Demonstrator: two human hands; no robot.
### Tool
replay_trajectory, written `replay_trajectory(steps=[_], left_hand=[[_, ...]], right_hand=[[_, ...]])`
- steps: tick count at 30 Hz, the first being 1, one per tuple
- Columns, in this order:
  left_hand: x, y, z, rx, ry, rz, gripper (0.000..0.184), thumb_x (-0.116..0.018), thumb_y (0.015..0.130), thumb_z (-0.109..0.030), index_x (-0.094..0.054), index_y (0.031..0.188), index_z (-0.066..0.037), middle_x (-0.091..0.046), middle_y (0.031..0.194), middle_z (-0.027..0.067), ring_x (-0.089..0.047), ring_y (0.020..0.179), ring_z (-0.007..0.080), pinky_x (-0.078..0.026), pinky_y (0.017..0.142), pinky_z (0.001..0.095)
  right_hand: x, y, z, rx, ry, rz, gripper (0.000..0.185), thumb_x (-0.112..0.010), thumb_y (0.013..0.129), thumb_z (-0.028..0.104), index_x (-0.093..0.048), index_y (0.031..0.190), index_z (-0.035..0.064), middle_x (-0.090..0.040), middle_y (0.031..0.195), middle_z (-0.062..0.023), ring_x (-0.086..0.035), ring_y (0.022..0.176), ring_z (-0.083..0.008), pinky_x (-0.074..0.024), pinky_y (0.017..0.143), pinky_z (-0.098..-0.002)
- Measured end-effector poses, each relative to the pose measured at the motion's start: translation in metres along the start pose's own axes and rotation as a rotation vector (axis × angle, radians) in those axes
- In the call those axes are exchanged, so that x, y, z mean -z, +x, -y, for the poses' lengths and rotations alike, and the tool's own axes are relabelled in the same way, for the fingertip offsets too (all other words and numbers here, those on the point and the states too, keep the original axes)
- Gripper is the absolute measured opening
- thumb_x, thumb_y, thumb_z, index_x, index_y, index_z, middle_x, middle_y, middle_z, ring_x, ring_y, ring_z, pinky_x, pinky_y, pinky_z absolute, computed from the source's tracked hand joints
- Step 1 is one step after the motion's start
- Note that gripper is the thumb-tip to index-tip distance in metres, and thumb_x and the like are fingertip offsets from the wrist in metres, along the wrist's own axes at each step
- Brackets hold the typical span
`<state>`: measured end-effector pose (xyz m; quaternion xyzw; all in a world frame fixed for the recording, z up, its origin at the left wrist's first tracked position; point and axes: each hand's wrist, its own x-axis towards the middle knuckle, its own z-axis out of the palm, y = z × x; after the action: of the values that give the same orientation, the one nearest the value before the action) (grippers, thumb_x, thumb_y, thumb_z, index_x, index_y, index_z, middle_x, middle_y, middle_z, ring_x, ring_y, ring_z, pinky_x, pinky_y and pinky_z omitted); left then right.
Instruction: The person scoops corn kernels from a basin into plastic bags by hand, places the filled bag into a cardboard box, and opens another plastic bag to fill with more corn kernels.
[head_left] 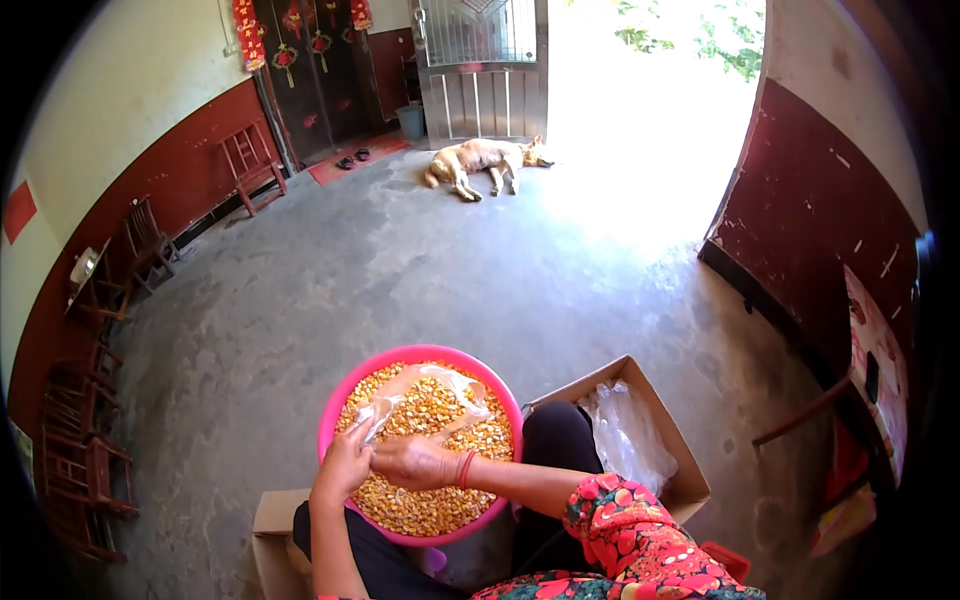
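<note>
Near: red-patterned sleeve (650,540) of a seated person, then L hand (345,462), fingers narrow, pinching one end of a clear bag (408,380); R hand (415,462) meets it, fingers curled, can't tell if they grip film too. Bag lies on corn (420,505) in a pink tub (420,354). Step in hand looks like working the bag's end; next move prob. calls for a firm hold on thin film. Box (682,440) w/ clear plastic (625,430) just R of tub. Far: dog (480,158) lying on its side by a metal door (482,105).
</note>
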<state>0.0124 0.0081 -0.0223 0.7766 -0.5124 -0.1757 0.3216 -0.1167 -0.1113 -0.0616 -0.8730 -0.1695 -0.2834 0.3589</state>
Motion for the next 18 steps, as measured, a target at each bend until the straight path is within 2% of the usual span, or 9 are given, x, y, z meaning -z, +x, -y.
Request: replay_trajectory(steps=[3, 5, 6, 7, 9, 10, 12, 14, 18], left_hand=[[-0.002, 0.0, 0.006, 0.055, -0.079, 0.009, 0.052, -0.047, 0.071, 0.002, -0.054, 0.122, 0.0, -0.055, 0.119, 0.0261, -0.054, 0.111, 0.0379, -0.041, 0.097, 0.0379], [0.002, -0.001, -0.003, 0.056, -0.011, 0.032, 0.049, -0.05, 0.073, 0.0, -0.054, 0.122, 0.0, -0.055, 0.118, 0.0259, -0.055, 0.108, 0.0373, -0.042, 0.095, 0.0381], [0.003, -0.001, -0.007, 0.056, -0.013, 0.03, 0.049, -0.05, 0.073, 0.0, -0.054, 0.122, 0.0, -0.055, 0.118, 0.0259, -0.055, 0.108, 0.0373, -0.042, 0.095, 0.0381], [0.004, -0.002, -0.01, 0.063, -0.018, 0.056, 0.048, -0.051, 0.074, -0.002, -0.054, 0.122, -0.001, -0.056, 0.117, 0.0256, -0.056, 0.107, 0.0367, -0.043, 0.094, 0.0381], [0.005, -0.002, -0.009, 0.071, -0.022, 0.082, 0.048, -0.053, 0.075, -0.004, -0.054, 0.122, -0.001, -0.057, 0.115, 0.0253, -0.057, 0.105, 0.0362, -0.044, 0.092, 0.0381], [0.005, -0.002, -0.007, 0.077, -0.005, 0.111, 0.047, -0.055, 0.075, -0.005, -0.054, 0.123, -0.001, -0.058, 0.115, 0.0239, -0.059, 0.102, 0.0317, -0.045, 0.09, 0.036], [0.003, -0.004, -0.005, 0.083, 0.008, 0.14, 0.047, -0.057, 0.076, -0.006, -0.055, 0.123, -0.002, -0.06, 0.114, 0.0225, -0.062, 0.1, 0.0273, -0.047, 0.087, 0.0339], [0.003, -0.005, -0.006, 0.024, -0.037, 0.123, 0.044, -0.059, 0.079, -0.011, -0.055, 0.122, -0.003, -0.06, 0.11, 0.0238, -0.06, 0.1, 0.0341, -0.046, 0.088, 0.0374], [0.005, -0.005, -0.009, 0.055, -0.037, 0.133, 0.043, -0.06, 0.08, -0.014, -0.055, 0.122, -0.004, -0.061, 0.109, 0.0235, -0.061, 0.098, 0.0334, -0.047, 0.087, 0.0373]], right_hand=[[-0.022, -0.007, -0.001, 0.149, -0.006, 0.065, 0.011, -0.057, 0.072, 0.008, -0.051, 0.078, 0.001, -0.055, 0.08, -0.0169, -0.059, 0.075, -0.0338, -0.0494, 0.065, -0.0428], [-0.045, -0.02, -0.008, 0.02, -0.004, 0.256, 0.009, -0.056, 0.073, 0.008, -0.051, 0.077, 0.0015, -0.055, 0.08, -0.0167, -0.059, 0.075, -0.0344, -0.0495, 0.065, -0.0431], [-0.046, -0.022, -0.005, -0.097, -0.011, 0.409, 0.011, -0.054, 0.076, 0.011, -0.054, 0.083, 0.0027, -0.056, 0.086, -0.015, -0.058, 0.085, -0.0324, -0.0472, 0.076, -0.0443], [-0.053, -0.026, -0.008, -0.097, -0.011, 0.411, 0.011, -0.054, 0.076, 0.011, -0.054, 0.083, 0.0027, -0.056, 0.086, -0.015, -0.058, 0.085, -0.0324, -0.0472, 0.076, -0.0443], [-0.069, -0.036, -0.016, 0.079, -0.233, 0.139, 0.017, -0.052, 0.079, 0.015, -0.056, 0.092, 0.0049, -0.055, 0.095, -0.0129, -0.054, 0.098, -0.0297, -0.0413, 0.086, -0.0448], [-0.07, -0.04, -0.019, 0.013, -0.246, 0.261, 0.022, -0.049, 0.082, 0.018, -0.057, 0.099, 0.0071, -0.053, 0.104, -0.0119, -0.049, 0.108, -0.027, -0.0359, 0.092, -0.0437], [-0.073, -0.043, -0.025, 0.008, -0.263, 0.303, 0.022, -0.049, 0.082, 0.019, -0.057, 0.098, 0.0071, -0.054, 0.103, -0.012, -0.05, 0.105, -0.0275, -0.037, 0.091, -0.0437], [-0.074, -0.043, -0.028, 0.006, -0.28, 0.345, 0.022, -0.05, 0.082, 0.021, -0.057, 0.098, 0.0071, -0.055, 0.101, -0.0122, -0.052, 0.103, -0.028, -0.0381, 0.089, -0.0437], [-0.067, -0.041, -0.028, -0.109, -0.231, 0.462, 0.019, -0.051, 0.081, 0.022, -0.06, 0.084, 0.005, -0.061, 0.08, -0.0144, -0.061, 0.079, -0.0307, -0.0463, 0.074, -0.0442]])
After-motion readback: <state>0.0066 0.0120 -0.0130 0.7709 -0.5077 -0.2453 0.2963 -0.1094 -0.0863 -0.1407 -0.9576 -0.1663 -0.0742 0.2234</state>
